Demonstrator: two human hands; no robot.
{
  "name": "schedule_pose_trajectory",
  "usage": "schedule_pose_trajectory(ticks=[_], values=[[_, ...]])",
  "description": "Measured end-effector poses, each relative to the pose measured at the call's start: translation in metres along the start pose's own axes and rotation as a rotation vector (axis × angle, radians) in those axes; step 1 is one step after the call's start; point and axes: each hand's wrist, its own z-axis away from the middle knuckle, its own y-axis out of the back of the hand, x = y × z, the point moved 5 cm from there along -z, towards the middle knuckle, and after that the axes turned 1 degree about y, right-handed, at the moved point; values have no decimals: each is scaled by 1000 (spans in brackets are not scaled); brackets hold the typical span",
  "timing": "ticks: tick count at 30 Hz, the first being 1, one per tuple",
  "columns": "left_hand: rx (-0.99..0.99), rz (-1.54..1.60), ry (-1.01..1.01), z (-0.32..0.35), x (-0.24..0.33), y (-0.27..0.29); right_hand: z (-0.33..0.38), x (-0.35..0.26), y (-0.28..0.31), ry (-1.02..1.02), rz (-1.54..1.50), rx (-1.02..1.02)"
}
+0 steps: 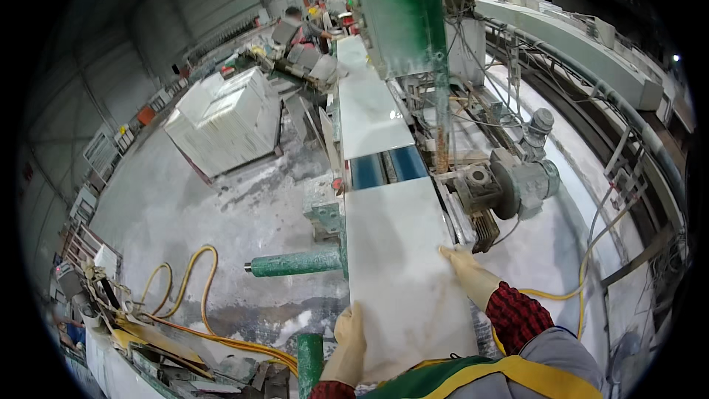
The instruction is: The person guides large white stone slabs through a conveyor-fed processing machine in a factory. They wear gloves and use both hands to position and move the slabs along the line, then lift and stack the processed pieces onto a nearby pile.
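Observation:
A long white stone slab (402,266) lies lengthwise in front of me, its far part on a conveyor with blue belts (408,164). My left hand (350,331), in a cream glove, is closed on the slab's left edge close to my body. Farther up the opposite edge, my right hand (467,272) grips the slab; it wears a like glove below a red and black checked sleeve. The fingers under the slab are hidden on both sides. Past a short gap of bare belt, a second white slab (373,122) lies on the line.
A motor with gearbox (521,185) juts out right of the conveyor. Left stand a green roller (295,264) and a green post (310,362). Yellow hoses (199,266) cross the wet floor. Stacked slabs (225,122) stand far left; a tall green machine (399,15) rises ahead. People work beyond.

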Motion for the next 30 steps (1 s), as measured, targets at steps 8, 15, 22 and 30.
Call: schedule_pose_trajectory(ticks=[8, 15, 22, 30], values=[[-160, -125, -77, -93, 36, -20, 16, -79, 17, 456, 33, -45], [-94, -215, -264, -159, 21, -55, 82, 6, 6, 143, -305, -348], [-55, -52, -544, -179, 78, -59, 32, 77, -1, 310, -289, -272], [-187, -51, -343, -183, 97, -65, 46, 13, -1, 196, -275, -188]])
